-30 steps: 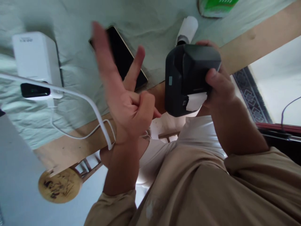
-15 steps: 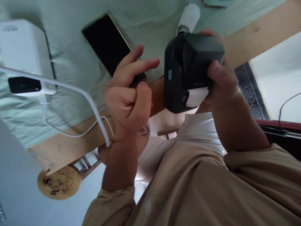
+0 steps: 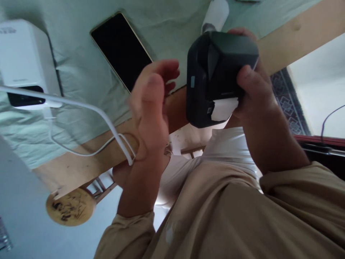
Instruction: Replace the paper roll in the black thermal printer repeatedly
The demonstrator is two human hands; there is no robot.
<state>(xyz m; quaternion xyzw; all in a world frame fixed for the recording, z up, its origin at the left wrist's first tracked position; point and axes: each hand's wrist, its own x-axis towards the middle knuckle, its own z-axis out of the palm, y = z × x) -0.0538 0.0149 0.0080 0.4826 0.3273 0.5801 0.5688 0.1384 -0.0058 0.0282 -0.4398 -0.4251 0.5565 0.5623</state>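
Observation:
My right hand grips a small black box-shaped device with a white paper slip sticking out of its lower face. It is held above the table's wooden edge. My left hand hovers just left of the device, fingers loosely curled and apart, holding nothing. It does not touch the device. A black smartphone lies screen up on the pale green cloth behind my left hand.
A white box-shaped appliance stands at the far left with a white cable running past my left wrist. A white paper roll lies behind the device. A round wooden stool shows below the table edge.
My left hand went from raised with two fingers spread, to a curled fist, to a loosely curled hand closer to the black device. The right hand has raised the device slightly.

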